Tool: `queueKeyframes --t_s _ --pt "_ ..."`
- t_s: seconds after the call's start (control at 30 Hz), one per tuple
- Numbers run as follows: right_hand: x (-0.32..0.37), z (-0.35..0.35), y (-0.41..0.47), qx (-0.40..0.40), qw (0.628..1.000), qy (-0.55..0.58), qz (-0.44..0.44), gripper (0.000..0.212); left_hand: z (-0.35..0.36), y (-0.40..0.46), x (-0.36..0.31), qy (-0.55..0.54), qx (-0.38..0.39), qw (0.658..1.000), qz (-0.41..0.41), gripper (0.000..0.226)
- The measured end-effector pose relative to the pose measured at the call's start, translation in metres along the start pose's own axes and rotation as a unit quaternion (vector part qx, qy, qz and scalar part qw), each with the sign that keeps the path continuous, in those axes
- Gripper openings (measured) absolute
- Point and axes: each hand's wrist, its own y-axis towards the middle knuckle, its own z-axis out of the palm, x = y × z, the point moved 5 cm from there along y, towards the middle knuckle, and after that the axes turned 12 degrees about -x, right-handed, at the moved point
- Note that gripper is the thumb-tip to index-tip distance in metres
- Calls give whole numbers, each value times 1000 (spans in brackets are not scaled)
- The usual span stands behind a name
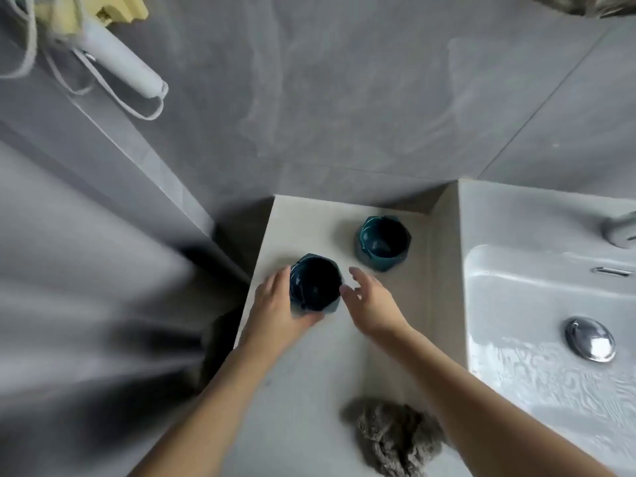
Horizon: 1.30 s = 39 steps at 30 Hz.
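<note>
Up and far to the left of my left hand, a white hair dryer (120, 60) hangs on the grey wall with its cord looped beside it. Something yellow (117, 8) sits above it, cut off by the frame edge.

My left hand (275, 306) grips the dark blue cup (315, 285), fingers curled round its left side and thumb wrapped along the near side. The cup is upright, mouth open toward me, inside dark. It sits between my two hands, over the beige counter (309, 390). I cannot tell whether its base rests on the counter or is lifted off.

My right hand (373, 306) is just right of the cup, fingers spread and loose, holding nothing. The thumb tip is at the cup's right rim; touching or just short, I cannot tell, as the edge is blurred.

Beyond my right hand, toward the wall, a teal cup (383, 242) stands upright on the counter, apart from the one I hold and untouched.

Beneath my right forearm, at the near part of the counter, lies a crumpled grey cloth (395, 438).

Right of my right hand is the white sink (550, 297), with shallow water rippling in the basin. A chrome drain plug (590, 339) lies well to the right. The tap base (619, 230) is at the frame edge.
</note>
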Motion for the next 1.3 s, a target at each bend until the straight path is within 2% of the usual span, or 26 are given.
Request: queueKeyframes --t_s 0.07,0.17,0.23,0.37,0.43,0.53,0.67,0.8,0.93,1.03,1.13,1.23,1.3 --pt "-1 10 15 6 999 13 43 51 13 8 7 3 11 999 -34 114" --pt "2 21 33 5 999 1 35 32 27 13 11 10 20 998 -54 126" --pt "2 26 39 -3 999 -10 35 25 33 15 13 14 19 999 -44 128" --pt "1 24 40 -2 998 12 68 37 37 14 8 44 44 998 -30 132" --pt "1 21 32 10 997 19 77 38 31 10 1 35 23 999 -22 120" --pt "2 7 11 7 995 51 88 35 12 -2 -15 11 -6 1000 12 95" --pt "7 -37 -28 18 985 143 92 33 -20 -28 -49 21 3 997 72 109" --pt "-2 -105 -72 79 966 232 85 35 -42 -56 -115 36 79 983 161 109" --pt "-38 -183 -107 90 966 234 70 28 -27 -91 -197 41 173 953 247 113" --pt "-79 -235 -128 69 972 211 79 30 7 -117 -255 30 244 933 264 108" --pt "-127 -279 -148 24 968 226 104 29 44 -136 -306 64 284 909 299 111" --pt "-177 -311 -157 -66 947 277 151 25 66 -142 -352 119 266 894 340 109" --pt "-207 -329 -157 -151 922 303 188 32 72 -137 -386 111 216 909 340 99"
